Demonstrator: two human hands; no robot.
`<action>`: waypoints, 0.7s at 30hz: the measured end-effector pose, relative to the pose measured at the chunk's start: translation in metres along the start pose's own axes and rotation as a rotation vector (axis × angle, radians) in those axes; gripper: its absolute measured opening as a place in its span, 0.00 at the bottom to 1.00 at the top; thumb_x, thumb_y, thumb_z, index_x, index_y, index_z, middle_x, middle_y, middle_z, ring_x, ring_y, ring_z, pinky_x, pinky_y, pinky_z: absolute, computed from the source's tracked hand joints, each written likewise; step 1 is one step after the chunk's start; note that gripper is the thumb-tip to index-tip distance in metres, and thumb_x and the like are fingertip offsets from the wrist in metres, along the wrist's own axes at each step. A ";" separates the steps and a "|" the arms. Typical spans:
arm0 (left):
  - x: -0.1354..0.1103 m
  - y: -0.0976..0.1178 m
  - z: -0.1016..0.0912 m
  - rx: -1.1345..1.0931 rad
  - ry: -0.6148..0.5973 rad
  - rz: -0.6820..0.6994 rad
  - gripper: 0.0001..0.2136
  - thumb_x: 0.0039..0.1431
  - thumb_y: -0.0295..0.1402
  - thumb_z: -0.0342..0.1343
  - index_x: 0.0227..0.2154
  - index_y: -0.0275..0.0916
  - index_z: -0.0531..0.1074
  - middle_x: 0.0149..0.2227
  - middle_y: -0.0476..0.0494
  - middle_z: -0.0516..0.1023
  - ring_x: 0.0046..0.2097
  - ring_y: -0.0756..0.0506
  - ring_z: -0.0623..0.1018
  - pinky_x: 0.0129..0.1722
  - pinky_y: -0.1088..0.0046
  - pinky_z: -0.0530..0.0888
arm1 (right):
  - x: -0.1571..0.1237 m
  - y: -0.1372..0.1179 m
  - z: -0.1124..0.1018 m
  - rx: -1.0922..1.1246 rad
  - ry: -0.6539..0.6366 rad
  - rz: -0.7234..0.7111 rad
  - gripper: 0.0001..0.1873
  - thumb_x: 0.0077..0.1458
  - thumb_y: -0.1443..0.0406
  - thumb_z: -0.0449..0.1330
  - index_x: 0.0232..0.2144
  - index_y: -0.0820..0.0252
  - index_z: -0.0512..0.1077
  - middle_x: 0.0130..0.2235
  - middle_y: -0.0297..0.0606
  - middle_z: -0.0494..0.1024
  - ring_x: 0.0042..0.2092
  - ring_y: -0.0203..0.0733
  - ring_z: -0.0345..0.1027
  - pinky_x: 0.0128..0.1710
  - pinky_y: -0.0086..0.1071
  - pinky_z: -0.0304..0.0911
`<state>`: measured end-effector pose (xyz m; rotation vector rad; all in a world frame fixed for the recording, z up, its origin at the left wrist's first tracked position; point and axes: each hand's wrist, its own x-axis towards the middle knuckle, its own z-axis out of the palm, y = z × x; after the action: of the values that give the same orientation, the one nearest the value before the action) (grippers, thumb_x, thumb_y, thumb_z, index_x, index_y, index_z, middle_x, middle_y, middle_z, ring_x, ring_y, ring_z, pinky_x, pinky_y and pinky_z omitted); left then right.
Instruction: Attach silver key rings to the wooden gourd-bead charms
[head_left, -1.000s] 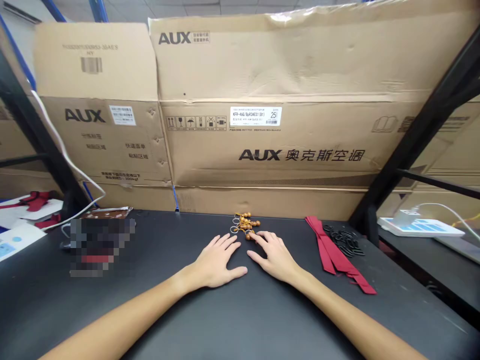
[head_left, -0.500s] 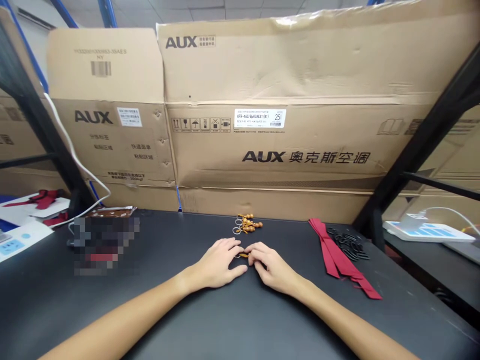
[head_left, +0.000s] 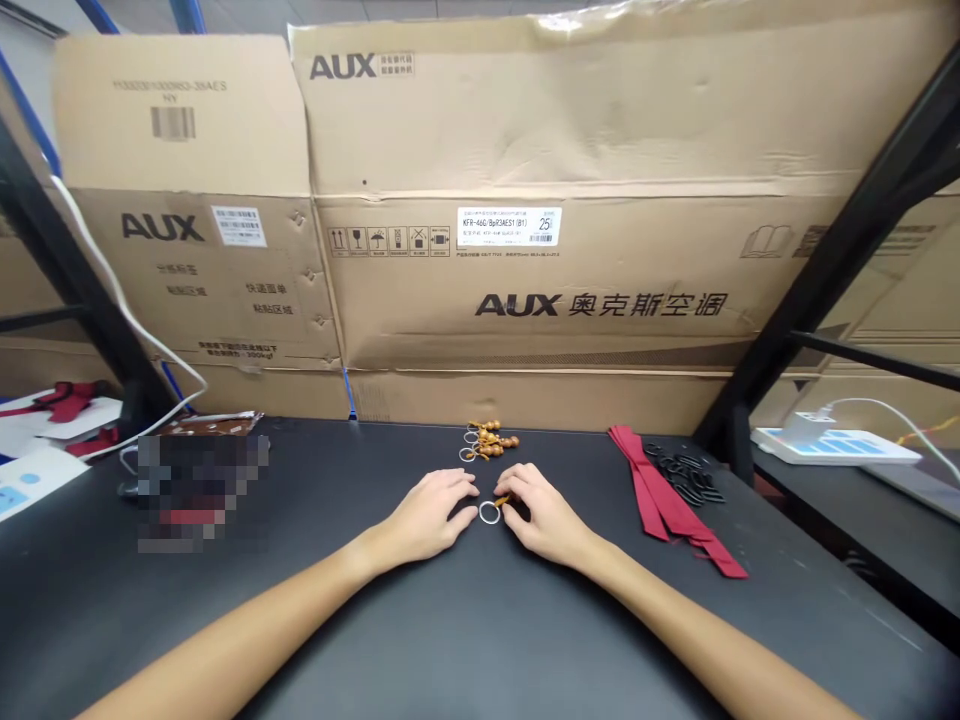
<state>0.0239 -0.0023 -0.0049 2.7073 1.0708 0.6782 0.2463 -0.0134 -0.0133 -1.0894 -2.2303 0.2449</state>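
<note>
Both my hands rest on the black table [head_left: 465, 620], close together. My right hand [head_left: 541, 515] pinches a small wooden gourd charm with a metal key ring [head_left: 490, 512]; the ring lies on the table just left of my fingertips. My left hand [head_left: 431, 512] lies flat beside the ring, fingers curled slightly, its thumb near the ring and holding nothing. Behind my hands sits a small pile of the same wooden charms with rings [head_left: 486, 442].
Red ribbons [head_left: 664, 500] and a heap of black rings [head_left: 688, 475] lie to the right. A blurred patch [head_left: 199, 490] covers something at the left. Large AUX cardboard boxes [head_left: 570, 220] wall off the back. Black shelf posts [head_left: 817, 290] stand at both sides.
My right hand has drawn one charm with its ring out of the pile toward me. The left hand has moved in next to it.
</note>
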 end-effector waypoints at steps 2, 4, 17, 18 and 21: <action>0.000 0.001 0.000 -0.006 -0.004 0.003 0.13 0.64 0.36 0.50 0.48 0.41 0.71 0.54 0.41 0.72 0.59 0.41 0.68 0.59 0.60 0.65 | 0.000 0.001 0.000 0.016 -0.003 -0.002 0.07 0.55 0.71 0.53 0.35 0.56 0.69 0.40 0.41 0.72 0.42 0.46 0.63 0.44 0.41 0.64; 0.000 0.002 -0.002 -0.021 -0.014 0.005 0.13 0.64 0.35 0.50 0.49 0.41 0.70 0.54 0.41 0.72 0.59 0.42 0.68 0.58 0.61 0.65 | 0.001 0.002 0.000 0.029 -0.011 -0.005 0.05 0.58 0.69 0.53 0.33 0.56 0.68 0.39 0.41 0.71 0.42 0.45 0.63 0.43 0.41 0.64; -0.002 0.011 -0.008 -0.118 0.026 0.086 0.07 0.61 0.36 0.55 0.41 0.42 0.71 0.55 0.40 0.67 0.57 0.41 0.67 0.57 0.62 0.66 | 0.001 -0.009 0.000 0.211 0.008 0.049 0.10 0.64 0.62 0.50 0.31 0.56 0.66 0.37 0.38 0.73 0.40 0.42 0.64 0.41 0.37 0.63; -0.002 0.011 -0.008 -0.120 0.024 0.092 0.07 0.61 0.36 0.55 0.40 0.42 0.72 0.55 0.40 0.67 0.57 0.41 0.67 0.56 0.62 0.66 | 0.002 -0.009 0.000 0.219 0.009 0.050 0.10 0.64 0.62 0.50 0.31 0.56 0.66 0.37 0.38 0.73 0.40 0.42 0.64 0.41 0.38 0.63; -0.002 0.009 -0.006 -0.113 0.028 0.100 0.06 0.60 0.36 0.56 0.37 0.41 0.73 0.55 0.40 0.67 0.56 0.41 0.67 0.56 0.62 0.66 | 0.002 -0.008 0.000 0.236 0.006 0.052 0.10 0.63 0.62 0.50 0.31 0.56 0.66 0.37 0.38 0.73 0.40 0.42 0.64 0.42 0.39 0.63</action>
<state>0.0255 -0.0109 0.0023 2.6759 0.8788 0.7705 0.2400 -0.0174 -0.0092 -1.0191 -2.1065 0.5123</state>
